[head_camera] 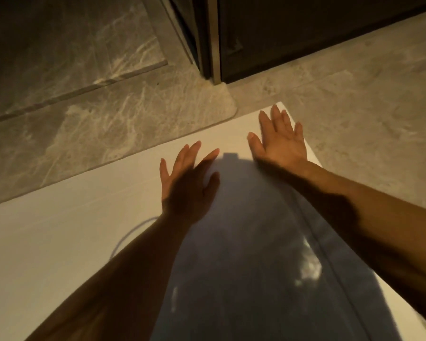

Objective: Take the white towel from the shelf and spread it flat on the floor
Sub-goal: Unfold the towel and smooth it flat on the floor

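- Grey marble floor (96,134) fills the scene, with a dark door frame (213,38) at the top.
- White towel (59,230) lies spread flat on the floor, its far corner near the door frame.
- Left hand (187,183) rests palm-down on the towel, fingers splayed, grasping nothing.
- Right hand (278,141) lies flat near the towel's far corner, fingers extended, also holding nothing.
- A dark shadow (244,242) falls across the towel between both forearms.

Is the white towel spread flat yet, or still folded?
Spread: the white towel lies smooth on the floor, both open palms, left hand and right hand, pressing it.
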A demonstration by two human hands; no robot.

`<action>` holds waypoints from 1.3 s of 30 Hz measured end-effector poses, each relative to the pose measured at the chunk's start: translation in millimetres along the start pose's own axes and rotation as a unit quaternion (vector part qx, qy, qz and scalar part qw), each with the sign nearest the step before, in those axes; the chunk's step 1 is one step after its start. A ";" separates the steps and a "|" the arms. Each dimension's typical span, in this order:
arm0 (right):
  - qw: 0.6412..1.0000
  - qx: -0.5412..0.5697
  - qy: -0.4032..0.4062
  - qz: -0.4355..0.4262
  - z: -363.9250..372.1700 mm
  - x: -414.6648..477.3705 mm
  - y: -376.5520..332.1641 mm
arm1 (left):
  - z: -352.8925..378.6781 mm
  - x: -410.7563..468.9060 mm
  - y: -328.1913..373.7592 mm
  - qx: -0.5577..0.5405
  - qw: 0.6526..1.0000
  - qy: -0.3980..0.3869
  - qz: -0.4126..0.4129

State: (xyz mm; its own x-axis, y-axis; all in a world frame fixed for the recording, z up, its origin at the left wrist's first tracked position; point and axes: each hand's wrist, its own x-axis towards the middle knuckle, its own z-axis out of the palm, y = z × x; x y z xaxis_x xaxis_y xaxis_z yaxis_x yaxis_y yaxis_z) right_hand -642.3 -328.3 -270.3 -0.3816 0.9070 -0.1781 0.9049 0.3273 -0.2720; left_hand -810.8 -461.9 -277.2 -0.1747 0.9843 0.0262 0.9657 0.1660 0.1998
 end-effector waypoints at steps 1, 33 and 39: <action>1.000 0.015 0.001 0.006 2.2 -9.5 -0.3 | 0.2 -0.3 -0.9 -0.002 1.000 -0.001 0.001; 0.992 0.012 0.057 0.110 39.0 -268.7 54.3 | 11.1 -65.7 87.2 0.027 0.986 -0.057 0.154; 0.992 -0.001 0.056 0.111 43.4 -295.3 73.2 | 31.9 -108.9 99.6 0.040 0.977 -0.094 0.185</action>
State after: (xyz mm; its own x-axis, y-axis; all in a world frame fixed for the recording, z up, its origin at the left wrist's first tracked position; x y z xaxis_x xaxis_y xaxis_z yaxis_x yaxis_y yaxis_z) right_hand -471.5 -583.7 -278.6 -0.1499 0.9806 -0.1265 0.9647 0.1170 -0.2359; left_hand -689.5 -550.6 -291.4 0.2216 0.9700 -0.1004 0.9690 -0.2075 0.1342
